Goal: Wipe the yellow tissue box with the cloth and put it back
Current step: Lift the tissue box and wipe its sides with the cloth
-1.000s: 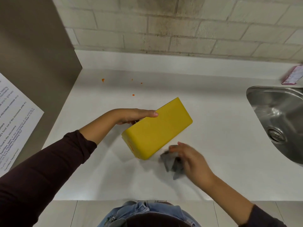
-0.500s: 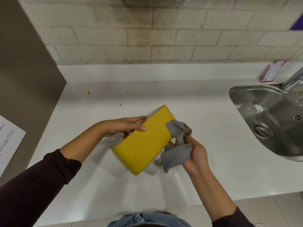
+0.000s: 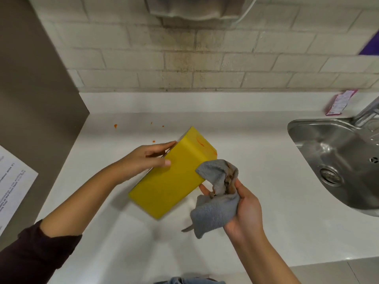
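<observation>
The yellow tissue box (image 3: 174, 177) is held tilted above the white counter (image 3: 256, 171), its far end raised and marked with an orange smear. My left hand (image 3: 143, 160) grips its left side, thumb across the broad yellow face. My right hand (image 3: 244, 210) holds a bunched grey cloth (image 3: 217, 199), stained brown in its folds. The cloth's upper flap touches the box's right edge near the far end.
A steel sink (image 3: 336, 160) with a tap is set into the counter at the right. Orange crumbs (image 3: 115, 125) lie near the back left. A brown panel (image 3: 30, 99) with a printed sheet stands at the left. A pink packet (image 3: 340, 102) leans on the back ledge.
My right hand has brought the cloth up from the counter to the box's right edge. My left hand has tipped the box, raising its far end.
</observation>
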